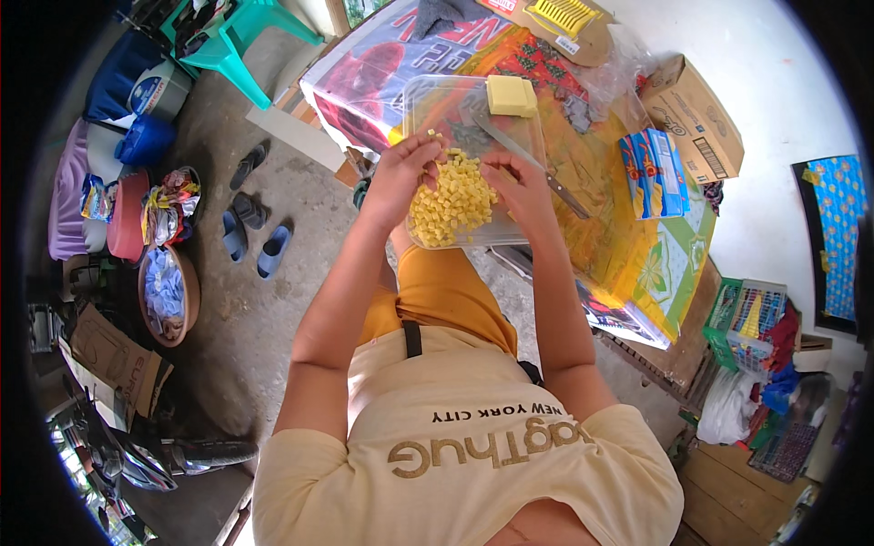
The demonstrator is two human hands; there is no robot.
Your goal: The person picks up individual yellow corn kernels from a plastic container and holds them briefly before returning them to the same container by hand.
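Small pale-yellow cubes (450,201), probably cheese, lie heaped at the near left of a clear plastic tray or lid (522,232). My left hand (410,164) is over the heap's upper left, its fingertips close together near some cubes. On the heap's right side, my right hand (515,179) has its thumb and forefinger pinched near the cubes. Whether either hand holds a piece cannot be made out. A larger yellow block (511,96) sits at the tray's far right corner. Between block and right hand, a knife with a steel blade (505,140) and wooden handle (568,196) lies slanted across the tray's right edge.
Beneath the tray is a table with a patterned plastic cover (601,252). To the right stand a blue box (654,174) and a cardboard box (696,116). A yellow grater (563,15) lies at the far side. Slippers (275,252) and a basin (168,293) are on the floor at left.
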